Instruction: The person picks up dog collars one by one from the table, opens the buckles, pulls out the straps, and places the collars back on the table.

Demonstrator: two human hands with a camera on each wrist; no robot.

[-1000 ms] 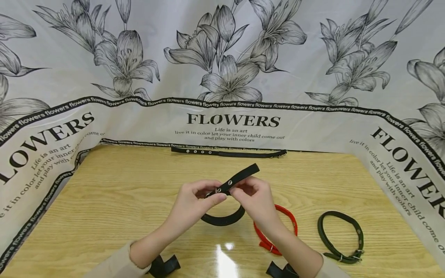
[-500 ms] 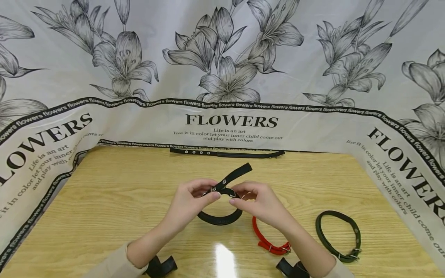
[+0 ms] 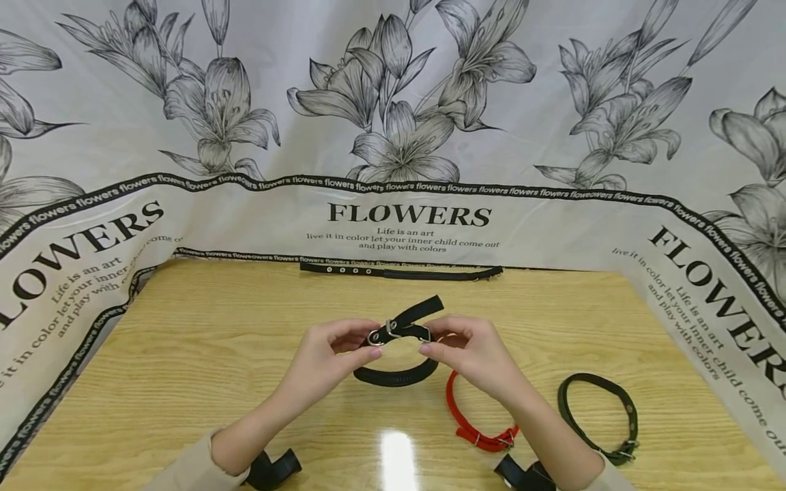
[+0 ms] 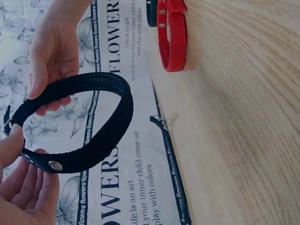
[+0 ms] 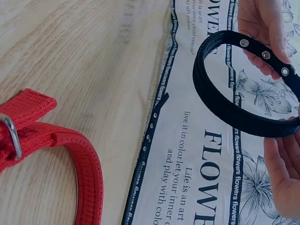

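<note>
A black collar (image 3: pixel 396 377), buckled into a loop, is held up over the table between both hands. My left hand (image 3: pixel 338 351) pinches its left side beside a metal ring, thumb in front. My right hand (image 3: pixel 473 349) pinches the right side, close to a metal keeper on the strap. The strap's loose end (image 3: pixel 420 310) passes through the metal buckle (image 3: pixel 391 329) and points up to the right. Eyelets (image 5: pixel 266 55) line the strap in the right wrist view. The left wrist view shows the loop's padded inner side; fingers behind the strap are partly hidden.
A red collar (image 3: pixel 479 436) lies below my right forearm, partly covered by it. Farther right is a dark green collar (image 3: pixel 598 416), also looped. An unfastened black collar (image 3: pixel 399 273) lies straight along the table's back edge, against the flower-printed cloth (image 3: pixel 405 232).
My right hand has shifted slightly right, away from the left. The collar's loose end has moved left and tilted lower. The buckle and ring, covered by fingers before, now show.
</note>
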